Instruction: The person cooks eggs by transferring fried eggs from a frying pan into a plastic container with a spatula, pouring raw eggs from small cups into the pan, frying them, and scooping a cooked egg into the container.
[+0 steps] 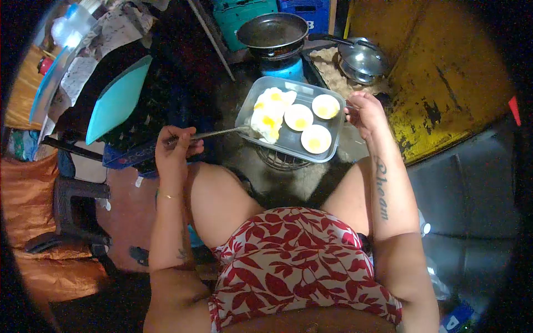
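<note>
My left hand [179,149] is closed around the handle of a metal spatula [216,133]. Its far end touches the fried eggs [269,117] heaped at the left side of a clear plastic container [288,153]. Three round fried eggs [316,139] with yellow yolks lie apart at the container's right side. At that right edge, my right hand [365,114] grips the container by its rim, holding it above the floor in front of my knees. The spatula's head is partly hidden against the eggs.
Beyond the container, a dark frying pan [273,32] rests on a burner above a blue base [283,70]. To its right sits a lidded metal pot [362,60] on brown cardboard. A worn yellow panel [444,72] borders the right; a dark plastic chair [78,205] stands left.
</note>
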`<state>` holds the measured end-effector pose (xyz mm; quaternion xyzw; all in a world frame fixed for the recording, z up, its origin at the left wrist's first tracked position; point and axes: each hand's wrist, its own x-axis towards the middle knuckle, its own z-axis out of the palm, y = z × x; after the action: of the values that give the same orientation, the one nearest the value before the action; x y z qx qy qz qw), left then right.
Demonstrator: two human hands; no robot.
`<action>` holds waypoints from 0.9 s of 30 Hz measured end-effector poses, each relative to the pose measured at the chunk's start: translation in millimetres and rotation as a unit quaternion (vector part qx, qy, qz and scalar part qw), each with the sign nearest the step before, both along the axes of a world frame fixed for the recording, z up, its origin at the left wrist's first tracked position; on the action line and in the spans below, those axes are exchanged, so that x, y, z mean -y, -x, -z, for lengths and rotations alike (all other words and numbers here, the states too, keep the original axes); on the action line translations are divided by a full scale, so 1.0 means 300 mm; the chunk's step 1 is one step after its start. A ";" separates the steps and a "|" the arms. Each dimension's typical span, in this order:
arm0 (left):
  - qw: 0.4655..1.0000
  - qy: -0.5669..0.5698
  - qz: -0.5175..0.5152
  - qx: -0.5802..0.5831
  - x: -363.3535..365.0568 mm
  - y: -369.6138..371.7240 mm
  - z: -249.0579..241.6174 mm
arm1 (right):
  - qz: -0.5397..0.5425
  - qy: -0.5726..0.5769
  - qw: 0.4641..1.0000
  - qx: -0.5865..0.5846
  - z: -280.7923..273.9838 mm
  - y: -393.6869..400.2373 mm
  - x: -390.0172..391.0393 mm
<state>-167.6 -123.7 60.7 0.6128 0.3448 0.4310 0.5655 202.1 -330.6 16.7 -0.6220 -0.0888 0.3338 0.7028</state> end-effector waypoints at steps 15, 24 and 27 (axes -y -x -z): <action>0.980 -0.191 -0.049 0.002 0.042 0.038 -0.128 | -0.005 0.031 0.999 0.025 0.020 -0.007 -0.025; 0.986 0.001 -0.109 0.126 -0.032 0.019 -0.056 | -0.027 0.142 0.986 0.089 0.094 0.027 -0.061; 0.984 0.022 -0.115 0.138 -0.026 -0.004 -0.051 | -0.037 0.239 0.947 0.213 0.215 0.009 -0.093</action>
<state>-166.3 -116.0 76.0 0.4914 0.3410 0.5659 0.5675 199.5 -302.8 -48.0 -0.8244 -0.1770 0.2303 0.4858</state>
